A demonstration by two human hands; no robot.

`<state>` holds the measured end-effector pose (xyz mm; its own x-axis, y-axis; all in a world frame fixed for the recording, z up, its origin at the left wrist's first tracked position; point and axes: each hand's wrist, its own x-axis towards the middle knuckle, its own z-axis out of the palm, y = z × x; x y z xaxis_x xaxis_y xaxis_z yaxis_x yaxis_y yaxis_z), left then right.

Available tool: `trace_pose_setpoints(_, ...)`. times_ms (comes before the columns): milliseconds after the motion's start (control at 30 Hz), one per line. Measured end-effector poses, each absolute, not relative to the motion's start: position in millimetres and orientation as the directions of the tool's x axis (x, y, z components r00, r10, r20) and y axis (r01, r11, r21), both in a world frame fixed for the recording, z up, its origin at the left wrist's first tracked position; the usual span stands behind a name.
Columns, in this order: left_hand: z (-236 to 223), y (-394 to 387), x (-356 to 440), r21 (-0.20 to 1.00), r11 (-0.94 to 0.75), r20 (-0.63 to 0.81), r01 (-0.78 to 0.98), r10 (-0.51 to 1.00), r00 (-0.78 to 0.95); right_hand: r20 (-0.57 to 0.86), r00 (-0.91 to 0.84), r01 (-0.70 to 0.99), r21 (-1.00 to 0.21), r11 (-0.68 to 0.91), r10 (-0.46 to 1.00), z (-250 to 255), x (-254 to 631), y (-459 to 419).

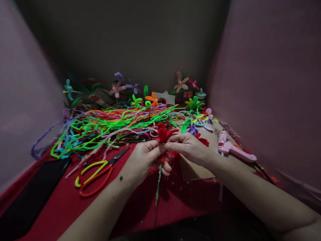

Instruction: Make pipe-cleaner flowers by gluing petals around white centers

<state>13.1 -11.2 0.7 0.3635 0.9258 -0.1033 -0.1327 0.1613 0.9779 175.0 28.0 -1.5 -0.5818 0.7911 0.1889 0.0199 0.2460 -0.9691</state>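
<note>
Between my two hands is a red pipe-cleaner flower [162, 133] with a twisted green stem [158, 185] hanging down below. My left hand [148, 154] is closed round the base of the flower, thumb and index finger pinching it. From the other side my right hand [187, 144] pinches the same flower, its thumb and fingertips at the petals' base. Some of the petals are hidden behind the fingers. More red petals [202, 140] show just beyond my right hand, partly covered by it.
Scissors [96, 175] with red and yellow handles lie at left, near a black flat object [37, 194]. A heap of coloured pipe cleaners [112, 124] spreads behind. A pink glue gun [234, 149] rests on cardboard [195, 170] at right. Finished flowers [152, 98] stand at the back.
</note>
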Motion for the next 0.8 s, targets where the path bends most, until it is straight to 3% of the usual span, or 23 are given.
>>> trace_pose_setpoints(167, 5.8, -13.2, 14.2, 0.991, 0.129, -0.111, -0.032, 0.938, 0.328, 0.136, -0.572, -0.029, -0.989, 0.146, 0.809, -1.1, 171.3, 24.4)
trace_pose_setpoints(367, 9.2, -14.0, 12.8, 0.992, 0.120, -0.122, 0.027, 0.938, 0.323, 0.162, -0.548, -0.083, -0.987, 0.139, 0.821, -4.3, 169.6, 19.0)
trace_pose_setpoints(467, 8.8, -14.0, 12.3, 0.993, 0.119, -0.122, 0.029, 0.938, 0.324, 0.264, -0.471, -0.032, -0.959, 0.283, 0.842, -7.4, 168.7, 16.7)
trace_pose_setpoints(600, 8.5, -15.2, 12.6, 0.997, 0.069, -0.078, 0.040, 0.947, 0.311, 0.431, -0.309, 0.214, -0.837, 0.503, 0.848, -9.8, 165.8, 12.7)
trace_pose_setpoints(700, 9.1, -16.2, 13.0, 0.999, 0.025, -0.036, 0.038, 0.955, 0.295, 0.483, -0.248, 0.290, -0.790, 0.540, 0.840, -10.2, 162.9, 9.7)
trace_pose_setpoints(800, 8.9, -16.4, 13.2, 0.999, -0.008, -0.004, 0.038, 0.952, 0.305, 0.472, -0.232, 0.213, -0.829, 0.518, 0.851, -11.5, 160.6, 7.2)
